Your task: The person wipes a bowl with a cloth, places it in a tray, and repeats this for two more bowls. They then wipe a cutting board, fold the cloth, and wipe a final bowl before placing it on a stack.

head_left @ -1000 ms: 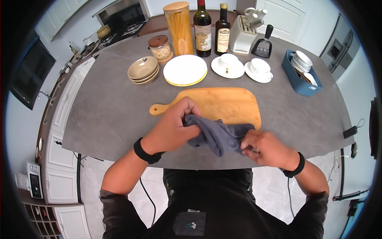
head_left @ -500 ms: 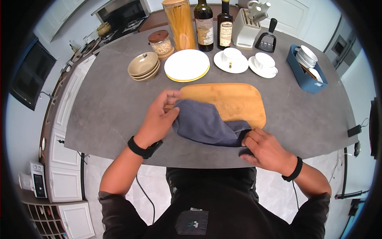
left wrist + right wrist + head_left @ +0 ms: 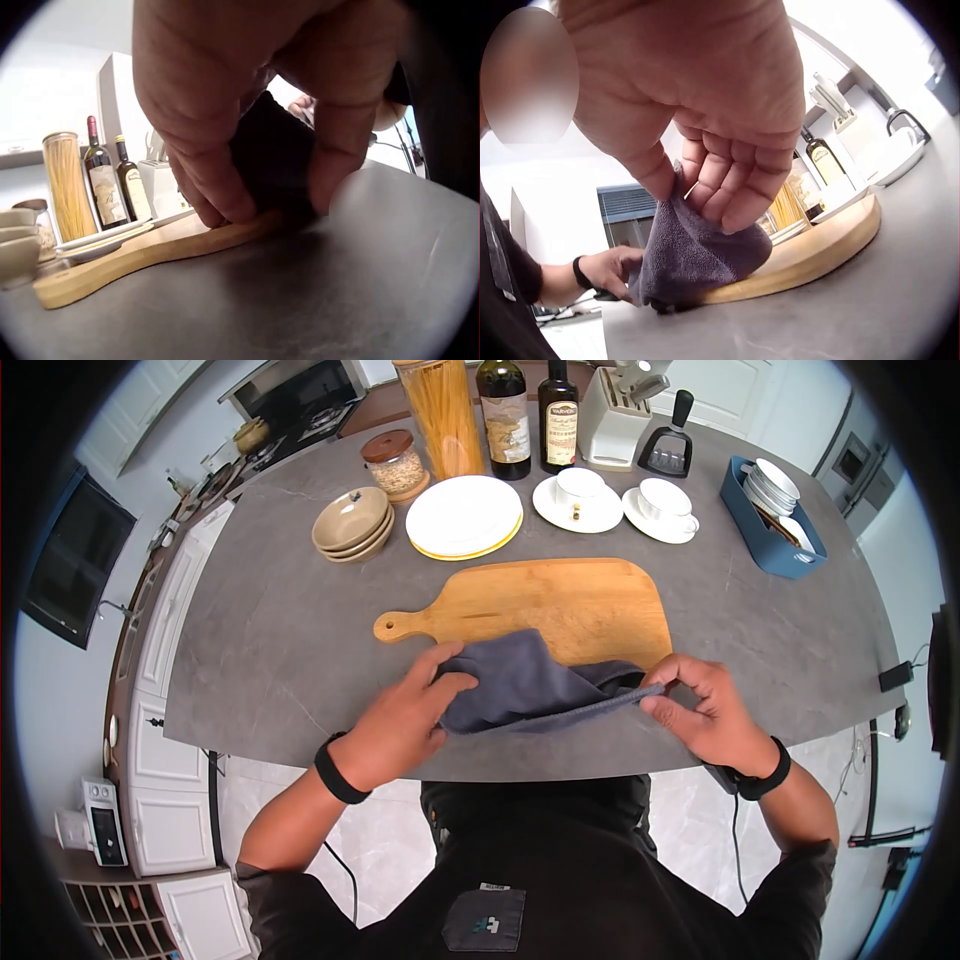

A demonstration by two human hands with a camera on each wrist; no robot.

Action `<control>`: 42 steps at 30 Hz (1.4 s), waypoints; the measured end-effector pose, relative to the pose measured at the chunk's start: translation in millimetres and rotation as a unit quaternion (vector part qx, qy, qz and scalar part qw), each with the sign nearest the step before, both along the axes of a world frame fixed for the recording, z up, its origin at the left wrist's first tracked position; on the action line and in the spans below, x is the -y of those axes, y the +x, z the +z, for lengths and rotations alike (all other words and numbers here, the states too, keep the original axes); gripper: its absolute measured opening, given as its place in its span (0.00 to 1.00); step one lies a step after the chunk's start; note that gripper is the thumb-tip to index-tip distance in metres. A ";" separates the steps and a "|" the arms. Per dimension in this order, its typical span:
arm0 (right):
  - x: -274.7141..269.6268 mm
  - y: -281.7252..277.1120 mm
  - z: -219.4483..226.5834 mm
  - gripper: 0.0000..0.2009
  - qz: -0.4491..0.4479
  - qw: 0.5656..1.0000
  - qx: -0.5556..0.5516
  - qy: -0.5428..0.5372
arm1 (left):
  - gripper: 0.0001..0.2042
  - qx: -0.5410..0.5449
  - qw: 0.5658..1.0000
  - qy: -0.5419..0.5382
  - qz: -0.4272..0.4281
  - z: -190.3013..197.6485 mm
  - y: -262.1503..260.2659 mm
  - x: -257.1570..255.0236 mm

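Note:
A dark grey cloth (image 3: 520, 685), partly folded over itself, lies along the near edge of the wooden cutting board (image 3: 570, 595). My left hand (image 3: 395, 715) holds its left end, thumb on one side and fingers on the other; in the left wrist view the cloth (image 3: 270, 161) shows dark between them. At the other end, my right hand (image 3: 705, 705) pinches a corner between thumb and fingers. The right wrist view shows that cloth (image 3: 697, 251) drawn up to the fingertips and draping over the board's edge. The board's handle (image 3: 400, 625) points left.
Behind the board stand brown bowls (image 3: 350, 525), white plates (image 3: 465, 515) and two cups on saucers (image 3: 665, 515). Farther back are a pasta jar (image 3: 445, 420), two bottles (image 3: 505, 425) and a knife block (image 3: 610, 425). A blue bin (image 3: 765, 535) holds dishes at the right.
The cloth was bunched in both hands over the board, then spread lower and flatter. My left hand has moved down towards the table's near edge; my right hand has shifted right, drawing out a corner.

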State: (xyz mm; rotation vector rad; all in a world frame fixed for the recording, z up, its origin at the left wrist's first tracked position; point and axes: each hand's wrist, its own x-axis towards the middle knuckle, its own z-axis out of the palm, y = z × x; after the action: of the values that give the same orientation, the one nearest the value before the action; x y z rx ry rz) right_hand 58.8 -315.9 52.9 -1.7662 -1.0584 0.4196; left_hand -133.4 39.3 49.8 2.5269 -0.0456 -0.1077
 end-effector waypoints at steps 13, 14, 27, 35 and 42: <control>1.5 36.2 57.4 0.07 -0.126 0.986 -0.055 0.089 | 0.10 0.165 0.982 -0.079 0.049 62.8 16.8 -21.7; 1.1 40.9 62.4 0.07 -0.138 0.985 -0.036 0.098 | 0.09 0.152 0.974 -0.141 0.091 70.0 18.4 -28.7; 14.5 37.8 120.5 0.11 -0.141 0.962 0.075 0.221 | 0.12 0.296 0.847 -0.424 0.122 122.8 13.5 -27.2; 6.9 54.8 125.1 0.11 -0.186 0.957 0.093 0.202 | 0.13 0.309 0.870 -0.350 0.158 132.9 32.7 -44.7; -7.1 54.3 126.1 0.09 -0.192 0.950 0.100 0.224 | 0.11 0.328 0.886 -0.304 0.120 130.2 42.8 -50.7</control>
State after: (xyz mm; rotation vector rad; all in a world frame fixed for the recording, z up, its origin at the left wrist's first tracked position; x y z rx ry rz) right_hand 113.1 -308.8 178.9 -1.5676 -0.8338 -0.2332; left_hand -90.6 90.0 180.0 1.8130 -0.0274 0.7497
